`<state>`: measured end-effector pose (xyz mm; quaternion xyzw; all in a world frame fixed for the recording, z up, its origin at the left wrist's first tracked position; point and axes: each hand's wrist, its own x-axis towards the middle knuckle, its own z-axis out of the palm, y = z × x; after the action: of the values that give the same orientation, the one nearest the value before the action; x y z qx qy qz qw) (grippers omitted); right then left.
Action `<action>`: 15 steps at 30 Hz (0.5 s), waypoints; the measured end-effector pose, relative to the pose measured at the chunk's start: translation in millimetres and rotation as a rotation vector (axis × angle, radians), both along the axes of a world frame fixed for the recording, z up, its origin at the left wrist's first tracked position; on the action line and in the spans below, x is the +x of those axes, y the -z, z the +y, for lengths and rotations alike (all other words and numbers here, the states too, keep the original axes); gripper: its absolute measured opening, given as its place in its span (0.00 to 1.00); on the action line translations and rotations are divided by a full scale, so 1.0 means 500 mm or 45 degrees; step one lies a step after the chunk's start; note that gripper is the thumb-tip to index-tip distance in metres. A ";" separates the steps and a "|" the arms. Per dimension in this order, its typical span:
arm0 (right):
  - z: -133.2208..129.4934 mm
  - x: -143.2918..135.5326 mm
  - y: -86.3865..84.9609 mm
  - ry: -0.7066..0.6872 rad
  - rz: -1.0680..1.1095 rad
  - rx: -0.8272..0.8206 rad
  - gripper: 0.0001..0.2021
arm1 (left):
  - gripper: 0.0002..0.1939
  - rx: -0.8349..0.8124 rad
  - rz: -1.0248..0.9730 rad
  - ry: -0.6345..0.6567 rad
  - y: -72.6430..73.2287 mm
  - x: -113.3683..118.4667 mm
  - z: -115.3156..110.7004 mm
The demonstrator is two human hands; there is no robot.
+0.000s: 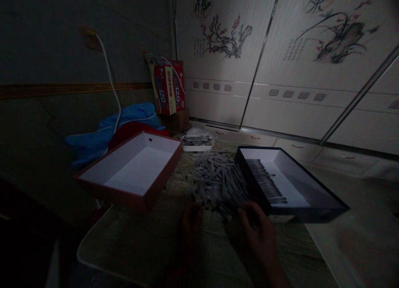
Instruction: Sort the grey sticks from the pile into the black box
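A loose pile of thin, translucent sticks with dark ends (218, 176) lies on the dark tabletop (137, 242). My left hand (190, 223) is at the pile's near left edge, its fingers curled in; what they hold, if anything, is too dark to tell. At the near right edge my right hand (258, 230) has thumb and forefinger pinched at the sticks, on something too small to make out. To the right, a dark-rimmed box (299, 176) holds a row of similar sticks (266, 182) along its left side. A red box (134, 163) with a white, bare inside stands at left.
Behind the pile sits a white tray (197, 147) with more sticks. A blue cloth (134, 115) and a red-and-white carton (168, 86) are at the back left. A white cable (109, 72) hangs from a wall socket. Patterned sliding doors (218, 105) stand behind.
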<state>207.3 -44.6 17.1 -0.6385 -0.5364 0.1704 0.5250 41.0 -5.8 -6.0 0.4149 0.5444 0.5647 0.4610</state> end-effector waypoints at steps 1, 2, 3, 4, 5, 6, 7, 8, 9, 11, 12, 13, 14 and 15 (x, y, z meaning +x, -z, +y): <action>-0.011 -0.001 -0.011 0.008 0.005 0.015 0.09 | 0.10 0.011 0.052 0.018 -0.004 -0.005 -0.001; -0.021 -0.001 -0.023 0.019 0.010 0.031 0.09 | 0.10 0.024 0.109 0.041 -0.009 -0.012 0.000; -0.031 0.001 -0.035 0.030 0.009 0.047 0.08 | 0.09 0.041 0.173 0.067 -0.014 -0.019 0.004; -0.039 0.005 -0.046 0.039 -0.004 0.063 0.07 | 0.09 0.057 0.254 0.094 -0.018 -0.028 0.009; -0.047 0.009 -0.054 0.051 -0.035 0.082 0.06 | 0.09 0.084 0.350 0.136 -0.020 -0.036 0.018; -0.053 0.013 -0.060 0.055 -0.092 0.101 0.05 | 0.08 0.118 0.451 0.168 -0.022 -0.044 0.029; -0.058 0.017 -0.064 0.050 -0.176 0.126 0.05 | 0.09 0.167 0.553 0.198 -0.022 -0.051 0.041; -0.062 0.019 -0.064 0.038 -0.276 0.162 0.04 | 0.09 0.242 0.668 0.244 -0.021 -0.056 0.055; -0.065 0.019 -0.061 0.025 -0.379 0.206 0.03 | 0.10 0.334 0.797 0.286 -0.019 -0.059 0.069; -0.066 0.013 -0.049 0.005 -0.551 0.279 0.03 | 0.13 0.517 1.072 0.403 -0.016 -0.059 0.096; -0.064 0.007 -0.041 -0.006 -0.608 0.294 0.03 | 0.15 0.580 1.199 0.475 -0.016 -0.056 0.108; -0.062 0.001 -0.034 -0.015 -0.639 0.296 0.03 | 0.17 0.620 1.318 0.553 -0.017 -0.052 0.119; -0.059 -0.007 -0.027 -0.024 -0.649 0.285 0.02 | 0.17 0.638 1.428 0.647 -0.018 -0.047 0.128; -0.055 -0.013 -0.022 -0.031 -0.642 0.267 0.02 | 0.17 0.641 1.512 0.715 -0.020 -0.042 0.136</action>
<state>200.6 -72.2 28.1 -0.5963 -0.6725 -0.0443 0.4360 19.8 62.0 4.0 0.8721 0.4290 0.2110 0.1041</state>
